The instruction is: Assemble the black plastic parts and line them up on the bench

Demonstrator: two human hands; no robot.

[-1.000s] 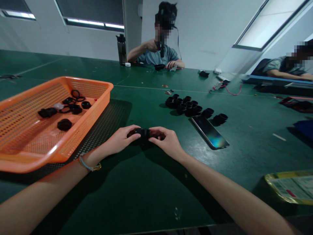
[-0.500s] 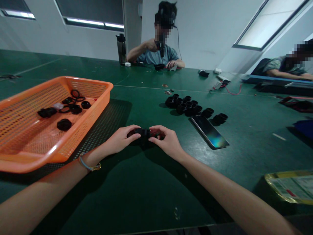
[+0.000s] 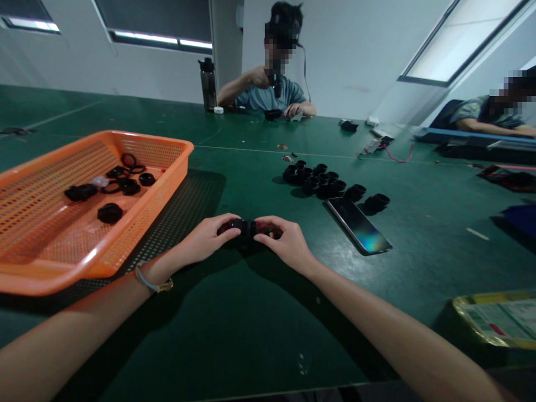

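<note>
Between my hands, just above the green table (image 3: 268,346), is a dark cylindrical fitting (image 3: 248,228) lying sideways. My left hand (image 3: 211,239) is closed on its left end, thumb in front and fingers behind. My right hand (image 3: 288,240) pinches the right end the same way. The fingers cover much of the part, so its full shape is hidden. To the right, beyond my hands, a cluster of black pipe-like fittings (image 3: 318,180) stands close together. A phone (image 3: 359,226) lies flat beside them.
An orange basket (image 3: 151,223) at left holds several black rings and caps (image 3: 110,213). A gold-edged packet (image 3: 498,321) lies at the right front. Across the table sits a person (image 3: 268,92) beside a dark bottle (image 3: 207,84); another person (image 3: 481,114) is at far right.
Both hands stay in place on the fitting. The right fingers have shifted very slightly; the basket, phone and cluster have not moved.
</note>
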